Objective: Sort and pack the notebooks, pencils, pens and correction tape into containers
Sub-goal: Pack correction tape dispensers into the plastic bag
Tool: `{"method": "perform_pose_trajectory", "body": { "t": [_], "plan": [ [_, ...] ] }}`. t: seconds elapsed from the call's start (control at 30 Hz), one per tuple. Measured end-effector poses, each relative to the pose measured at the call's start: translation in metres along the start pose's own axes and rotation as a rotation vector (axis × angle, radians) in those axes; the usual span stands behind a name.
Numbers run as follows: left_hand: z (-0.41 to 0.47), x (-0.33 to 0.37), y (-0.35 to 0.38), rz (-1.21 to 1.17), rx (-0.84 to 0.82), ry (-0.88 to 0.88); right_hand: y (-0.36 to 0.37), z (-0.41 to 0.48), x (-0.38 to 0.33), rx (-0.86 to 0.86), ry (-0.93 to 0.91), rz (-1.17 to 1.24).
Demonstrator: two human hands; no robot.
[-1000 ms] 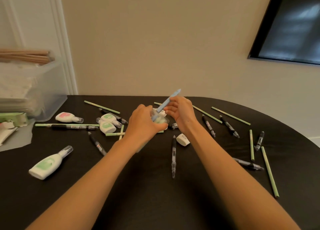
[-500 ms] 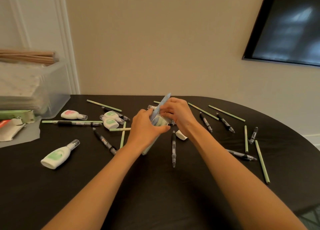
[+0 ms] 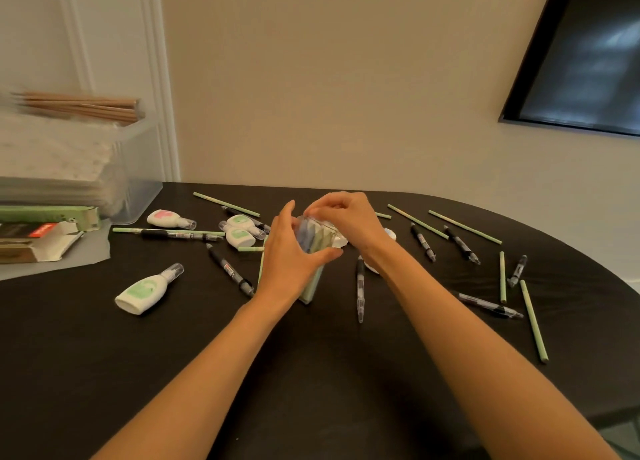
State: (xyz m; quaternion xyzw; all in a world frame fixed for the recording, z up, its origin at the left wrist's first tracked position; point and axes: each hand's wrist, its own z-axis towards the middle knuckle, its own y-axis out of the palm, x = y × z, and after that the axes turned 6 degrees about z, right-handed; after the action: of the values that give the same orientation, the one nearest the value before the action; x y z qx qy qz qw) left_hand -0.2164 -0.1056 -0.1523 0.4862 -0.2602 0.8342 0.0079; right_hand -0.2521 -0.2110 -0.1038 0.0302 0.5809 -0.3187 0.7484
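A blue pencil (image 3: 304,236) that the right hand (image 3: 349,220) held tilted above the clear case (image 3: 313,286) a second ago now stands down inside it, next to green ones already packed. The left hand (image 3: 294,252) grips the case from its left side, thumb across the near face, keeping it upright on the dark table (image 3: 311,373) at the centre of the scene. The right hand has let the pencil go and come onto the mouth of the case, fingers curled and pinching at the top rim. Whether it is settling the pencils or working a flap cannot be told.

One more pencil is therefore sorted, but the job looks far from over. Green pencils (image 3: 533,321) lie loose to the right and at the far side of the table. Pens (image 3: 360,286) are strewn just right of the case and to its left. Correction tape (image 3: 149,290) lies near left, with more of it farther back. At the far left a clear storage bin (image 3: 138,169) has wooden pencils (image 3: 86,106) resting on top, and opened cardboard boxes (image 3: 48,231) sit in front of it.
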Motion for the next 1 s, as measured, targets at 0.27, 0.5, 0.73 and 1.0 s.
{"method": "perform_pose_trajectory", "body": {
  "t": [0.27, 0.5, 0.73, 1.0],
  "plan": [
    [-0.010, -0.006, -0.013, -0.070, 0.084, 0.085, -0.012, -0.034, 0.039, -0.107, 0.314, 0.341],
    [-0.014, -0.008, -0.010, -0.082, 0.094, 0.133, -0.005, -0.031, 0.025, -0.141, 0.169, 0.417],
    [-0.007, -0.013, -0.018, -0.059, 0.145, 0.177, -0.002, -0.032, 0.033, -0.080, 0.244, 0.725],
    [-0.003, -0.010, -0.021, 0.017, 0.138, 0.214, -0.002, -0.034, 0.033, -0.123, 0.283, 0.727]
  ]
}}
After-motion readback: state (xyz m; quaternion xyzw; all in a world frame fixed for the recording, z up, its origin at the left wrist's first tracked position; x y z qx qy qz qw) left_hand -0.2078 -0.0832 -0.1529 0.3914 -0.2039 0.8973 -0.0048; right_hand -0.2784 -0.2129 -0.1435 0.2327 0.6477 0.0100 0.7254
